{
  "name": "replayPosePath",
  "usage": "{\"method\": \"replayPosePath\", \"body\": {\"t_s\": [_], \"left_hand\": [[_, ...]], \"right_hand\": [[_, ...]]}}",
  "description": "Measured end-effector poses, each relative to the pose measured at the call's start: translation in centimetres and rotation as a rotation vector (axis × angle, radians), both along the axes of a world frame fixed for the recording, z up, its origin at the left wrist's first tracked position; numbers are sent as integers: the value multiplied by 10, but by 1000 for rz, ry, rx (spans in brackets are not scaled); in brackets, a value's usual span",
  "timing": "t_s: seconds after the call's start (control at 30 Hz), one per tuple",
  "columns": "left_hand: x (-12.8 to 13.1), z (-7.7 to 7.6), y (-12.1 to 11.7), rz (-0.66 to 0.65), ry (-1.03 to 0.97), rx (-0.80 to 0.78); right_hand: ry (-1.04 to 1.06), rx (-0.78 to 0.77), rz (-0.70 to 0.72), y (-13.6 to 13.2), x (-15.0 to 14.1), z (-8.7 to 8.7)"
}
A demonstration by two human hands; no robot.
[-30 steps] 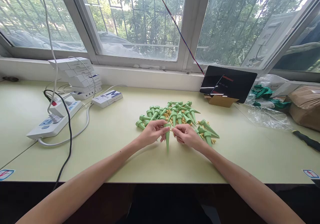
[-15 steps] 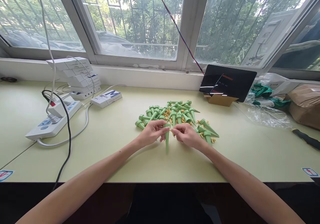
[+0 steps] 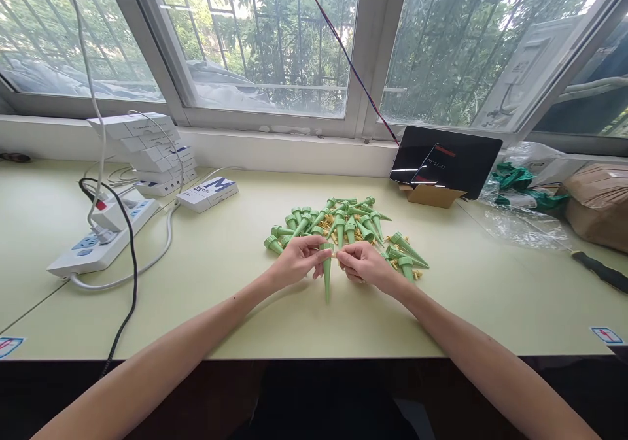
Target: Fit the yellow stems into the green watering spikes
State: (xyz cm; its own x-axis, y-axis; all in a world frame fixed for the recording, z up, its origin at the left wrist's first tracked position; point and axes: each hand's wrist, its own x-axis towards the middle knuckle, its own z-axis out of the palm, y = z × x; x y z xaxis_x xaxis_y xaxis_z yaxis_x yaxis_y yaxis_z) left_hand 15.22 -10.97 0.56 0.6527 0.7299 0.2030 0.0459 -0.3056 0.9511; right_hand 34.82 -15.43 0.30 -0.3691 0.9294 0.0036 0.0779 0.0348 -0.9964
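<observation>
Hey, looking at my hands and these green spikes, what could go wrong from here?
The left hand grips the held spike near its cap, point down, so it might slip or tilt. The right hand seems to pinch a small yellow piece at the fingertips; it could drop and be hard to spot. The other spikes lie loosely just beyond both hands, so a knuckle might knock one loose.

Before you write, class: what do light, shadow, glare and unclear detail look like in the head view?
Head view: daylight comes through the windows; head view: faint shadow beside the left forearm; head view: white glare streaks low on the black screen; head view: the small pale piece between green spike and right grip is too tiny to make out clearly.
</observation>
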Motion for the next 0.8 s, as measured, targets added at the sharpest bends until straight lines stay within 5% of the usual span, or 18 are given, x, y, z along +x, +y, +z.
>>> {"method": "replayPosePath", "body": {"t_s": [0.17,0.47,0.8], "left_hand": [[0,-2,1,8,-14,-9],[0,0,0,19,-4,-13],[0,1,-2,8,-19,-3]], "right_hand": [[64,-76,38,0,0,0],[-199,324,-84,-2,0,-1],[146,-110,98,-1,0,2]]}}
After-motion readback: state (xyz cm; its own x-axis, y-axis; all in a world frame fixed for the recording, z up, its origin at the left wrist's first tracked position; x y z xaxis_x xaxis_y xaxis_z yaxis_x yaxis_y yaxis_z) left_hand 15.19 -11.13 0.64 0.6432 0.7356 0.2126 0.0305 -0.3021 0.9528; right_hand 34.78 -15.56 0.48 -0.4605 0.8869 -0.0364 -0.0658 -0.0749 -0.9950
